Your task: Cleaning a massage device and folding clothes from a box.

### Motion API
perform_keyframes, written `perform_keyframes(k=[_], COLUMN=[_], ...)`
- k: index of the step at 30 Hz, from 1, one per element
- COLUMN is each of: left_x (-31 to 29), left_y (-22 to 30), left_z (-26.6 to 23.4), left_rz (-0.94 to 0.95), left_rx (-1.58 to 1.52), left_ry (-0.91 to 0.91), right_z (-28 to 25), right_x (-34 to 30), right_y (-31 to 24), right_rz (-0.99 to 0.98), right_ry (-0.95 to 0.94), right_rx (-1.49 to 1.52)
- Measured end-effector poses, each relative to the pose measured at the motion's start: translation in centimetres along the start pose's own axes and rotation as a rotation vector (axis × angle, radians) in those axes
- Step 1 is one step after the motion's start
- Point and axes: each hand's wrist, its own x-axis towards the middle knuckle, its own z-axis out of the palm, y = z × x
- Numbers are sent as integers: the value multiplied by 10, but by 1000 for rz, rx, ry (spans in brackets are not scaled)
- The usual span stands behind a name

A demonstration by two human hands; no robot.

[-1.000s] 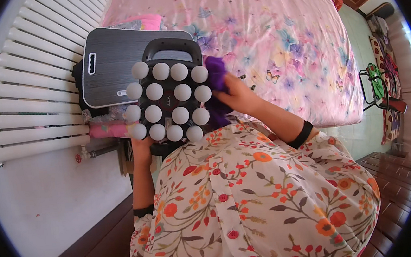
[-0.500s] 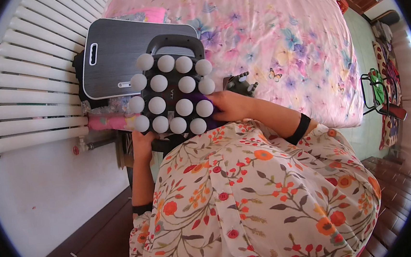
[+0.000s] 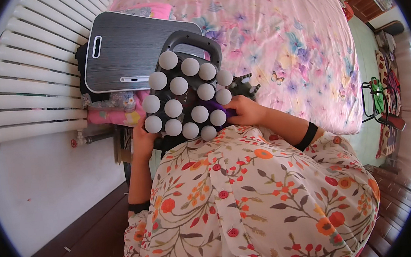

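Note:
In front of my chest is a black device with a carrying handle, its face covered in rows of grey-white balls point(image 3: 178, 86). It tilts to the right, handle away from me. My left hand point(image 3: 142, 139) grips its lower left edge, most of the fingers hidden behind the balls. On the right side my right hand point(image 3: 242, 110) is closed on the edge, next to a purple part point(image 3: 207, 107); its fingertips are tucked out of sight. Just beyond the right hand, on the bed, lies a dark object with knobbed prongs point(image 3: 244, 86), partly covered.
A grey folding-style board with a white rim point(image 3: 136, 51) rests on folded pink cloths point(image 3: 113, 115) at the left. Beside it runs a white radiator point(image 3: 37, 100) with a valve point(image 3: 77, 140). The bed with a pink floral sheet point(image 3: 280, 40) fills the far side. A black-framed chair point(image 3: 374, 98) stands at right.
The ball-covered device has shifted right and turned clockwise, its handle swinging to the right. Both hands have moved along with it and keep their hold.

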Motion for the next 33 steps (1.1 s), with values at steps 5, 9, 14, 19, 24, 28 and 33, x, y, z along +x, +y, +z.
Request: perform_keyframes(k=[5,9,14,19,24,28,33], left_x=[7,5,-1,1,4,4,6], left_y=[-5,8,10,-2,-21,-13,-10], left_z=[-2,3,8,-2,-8,-8,-4], left_rz=[19,25,-17,19,-37,-51,-43], left_rx=[3,17,-96,14,-60,-27,-28], left_ry=[44,37,91,42,31,13,73], right_z=[1,0,-4,-2,-3,-4,-2], right_x=[1,16,29,39,20,11,1], right_y=[-3,-8,-21,-24,-9,-1,19], right_rz=[20,-38,119,59,154,84,67], right_ry=[56,117,84,17,-91,-14,24], right_rx=[74,74,-73,-41,-246,-164,-110])
